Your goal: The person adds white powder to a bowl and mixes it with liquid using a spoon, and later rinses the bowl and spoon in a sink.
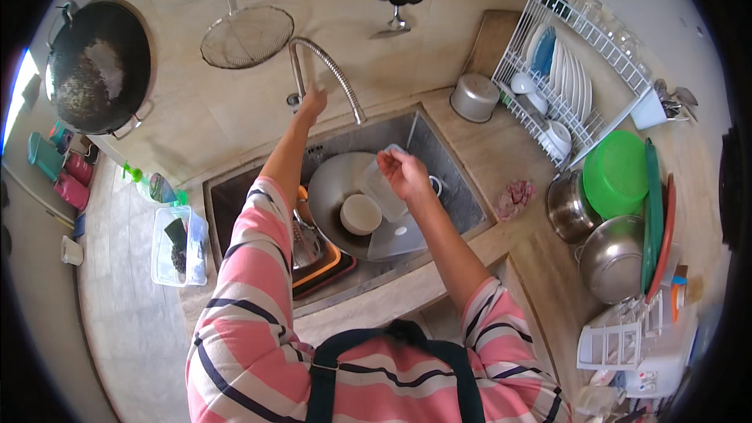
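Observation:
My left hand (314, 103) is at the base of the metal gooseneck faucet (329, 57), its fingers around the lower stem and partly hidden. Below and right of the spout, my right hand (404, 175) hovers over the sink (464, 188) with its palm up. Its fingers are loosely curled and hold nothing. Under it in the sink lie a large round metal wok (332, 179), a pale bowl (361, 214) and clear plastic containers (399, 242). A metal grater (306, 245) and an orange-rimmed tray (329, 262) sit at the sink's left front.
Left of the sink stand a clear tub (197, 247) with scrubbers and a soap bottle (154, 185). To the right are a dish rack (578, 79), a metal pot (474, 97), a crumpled cloth (514, 200) and a green colander (615, 175). A wok (100, 67) hangs on the wall.

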The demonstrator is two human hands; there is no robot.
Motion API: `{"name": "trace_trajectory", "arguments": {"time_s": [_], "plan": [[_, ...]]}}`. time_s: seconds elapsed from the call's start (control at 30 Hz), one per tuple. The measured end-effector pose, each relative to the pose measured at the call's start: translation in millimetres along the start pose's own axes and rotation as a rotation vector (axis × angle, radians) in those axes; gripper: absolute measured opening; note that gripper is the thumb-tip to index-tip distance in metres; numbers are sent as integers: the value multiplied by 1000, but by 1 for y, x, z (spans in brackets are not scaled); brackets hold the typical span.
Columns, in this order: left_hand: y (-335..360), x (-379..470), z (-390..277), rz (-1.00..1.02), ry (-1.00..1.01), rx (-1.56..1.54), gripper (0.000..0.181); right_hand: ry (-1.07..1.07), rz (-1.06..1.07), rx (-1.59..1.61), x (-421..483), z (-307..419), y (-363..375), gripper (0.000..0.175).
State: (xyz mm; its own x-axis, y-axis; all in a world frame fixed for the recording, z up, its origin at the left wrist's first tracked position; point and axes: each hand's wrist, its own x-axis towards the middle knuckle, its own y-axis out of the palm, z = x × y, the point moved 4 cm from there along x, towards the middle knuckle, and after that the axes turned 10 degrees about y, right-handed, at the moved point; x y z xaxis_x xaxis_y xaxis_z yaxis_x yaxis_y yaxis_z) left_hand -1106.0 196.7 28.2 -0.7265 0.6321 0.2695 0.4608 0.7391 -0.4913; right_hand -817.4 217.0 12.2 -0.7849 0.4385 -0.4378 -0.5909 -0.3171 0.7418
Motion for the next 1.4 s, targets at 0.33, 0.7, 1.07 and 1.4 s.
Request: {"name": "trace_trajectory", "arguments": {"time_s": [0.33,0.7,1.07,1.4], "plan": [[9,-60,-9,-80,625,138,45,-125,-140,281,45,-14,-3,18],[99,-188,0,809,-486,-1217,12,-120,-326,-1014,4,4,36,5],[134,-184,-69,262,-522,-2038,44,-789,-688,-1640,19,-14,21,24],[130,-196,-91,386,-585,-2029,37,-618,-749,-1665,26,-1,-6,54]]}}
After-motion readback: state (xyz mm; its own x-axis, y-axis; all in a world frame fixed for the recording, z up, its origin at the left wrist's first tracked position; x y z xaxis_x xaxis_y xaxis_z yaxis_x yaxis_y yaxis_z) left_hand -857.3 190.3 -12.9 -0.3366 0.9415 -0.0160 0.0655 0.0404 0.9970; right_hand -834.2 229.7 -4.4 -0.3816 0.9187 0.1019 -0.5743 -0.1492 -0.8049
